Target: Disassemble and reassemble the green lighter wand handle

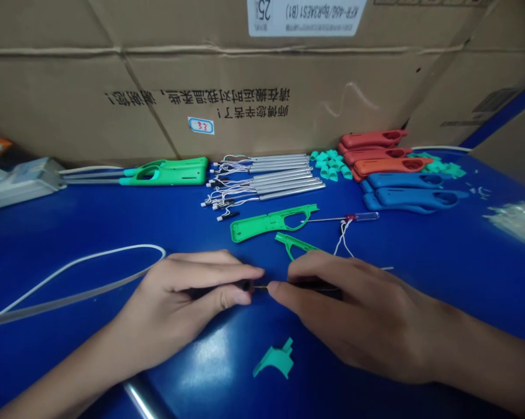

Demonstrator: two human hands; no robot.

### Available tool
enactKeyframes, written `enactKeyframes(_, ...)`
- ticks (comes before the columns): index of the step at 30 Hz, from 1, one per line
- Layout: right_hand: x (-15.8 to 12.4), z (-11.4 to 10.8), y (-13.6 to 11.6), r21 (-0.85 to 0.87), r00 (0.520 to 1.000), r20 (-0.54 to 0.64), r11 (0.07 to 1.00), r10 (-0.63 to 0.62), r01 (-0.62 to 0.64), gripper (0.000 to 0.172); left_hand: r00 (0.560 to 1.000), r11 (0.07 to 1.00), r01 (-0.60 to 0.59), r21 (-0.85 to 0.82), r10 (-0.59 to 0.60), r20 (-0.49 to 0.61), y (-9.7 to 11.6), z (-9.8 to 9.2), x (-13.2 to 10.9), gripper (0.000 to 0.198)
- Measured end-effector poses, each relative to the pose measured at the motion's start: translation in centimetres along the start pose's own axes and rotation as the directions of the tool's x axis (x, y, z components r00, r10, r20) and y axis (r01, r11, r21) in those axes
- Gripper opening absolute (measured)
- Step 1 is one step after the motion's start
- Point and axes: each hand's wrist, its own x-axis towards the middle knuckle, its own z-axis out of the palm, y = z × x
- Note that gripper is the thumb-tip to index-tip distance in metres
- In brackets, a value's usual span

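Observation:
My left hand (192,297) is closed, with a dark, round-ended piece (245,285) between thumb and forefinger. Opposite it, my right hand (358,308) is closed around a black part (318,286), mostly hidden by the fingers. A thin brass-coloured tube or wire (260,286) spans the small gap between the two hands. Just beyond them lie a green lighter-handle half (262,226), seen from its hollow side, and a second green piece (295,243) partly behind my right hand. A teal trigger-like piece (276,359) rests on the blue table in front of me.
At the back are green gas lighters (170,173), metal tubes with white wires (284,180), teal caps (331,164), red handles (375,154) and blue handles (413,196). A screwdriver (361,216) lies beyond my right hand. A cardboard box (227,75) walls the rear; a white cable (92,256) loops left.

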Motion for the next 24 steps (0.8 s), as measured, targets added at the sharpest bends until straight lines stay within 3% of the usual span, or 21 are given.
enactKeyframes(5,0.21,-0.43,0.08,0.018,1.000,-0.014,1.000,0.004,-0.003,0.012,0.997,0.997,0.079,-0.013,-0.080,-0.005,-0.11,0.12,-0.02,0.016)
enactKeyframes(8,0.34,-0.76,-0.04,-0.016,0.999,0.033,1.000,0.026,-0.025,0.014,0.988,0.983,0.150,-0.103,-0.154,-0.030,0.01,0.40,-0.05,0.013)
enactKeyframes(17,0.13,-0.70,0.12,-0.070,0.989,0.138,0.996,-0.051,0.061,0.015,0.976,0.944,0.212,-0.255,-0.215,0.014,0.26,0.62,-0.23,0.017)
enactKeyframes(24,0.24,-0.61,-0.01,-0.115,0.994,0.010,0.988,-0.105,0.105,0.010,0.981,0.958,0.192,-0.212,-0.194,0.009,0.06,0.52,-0.43,0.018)
